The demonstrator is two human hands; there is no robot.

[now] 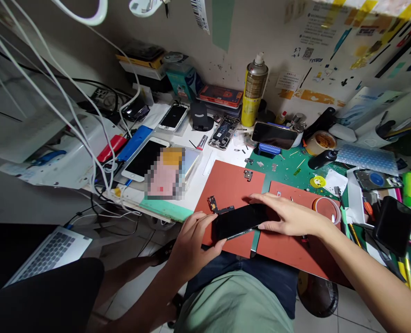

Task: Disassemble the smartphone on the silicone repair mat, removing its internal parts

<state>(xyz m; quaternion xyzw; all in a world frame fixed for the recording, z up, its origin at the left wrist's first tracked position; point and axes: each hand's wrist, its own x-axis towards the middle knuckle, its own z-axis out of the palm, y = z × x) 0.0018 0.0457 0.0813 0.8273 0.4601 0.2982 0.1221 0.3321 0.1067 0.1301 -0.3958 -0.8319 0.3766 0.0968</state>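
Note:
A black phone [240, 221] lies tilted slightly over the red-brown mats [240, 185], its screen facing up and dark. My left hand [196, 236] grips its left end, thumb at the near edge and fingers at the far side. Around its right end my right hand [283, 213] is closed, with the thumb near the front edge and the fingers along the back. Just behind the phone is a small dark flex part [213, 203], close to my left fingertips. Another small metal part [247, 175] rests farther back on the mat.
An opened phone [223, 132], a yellow spray can [254, 90] and a propped phone [274, 135] stand behind. Stacked phones [139, 159] are at the left, below hanging white cables [63, 88]. A tape ring [326, 210] and tools lie right. Another person's leg [125, 277] shows lower left.

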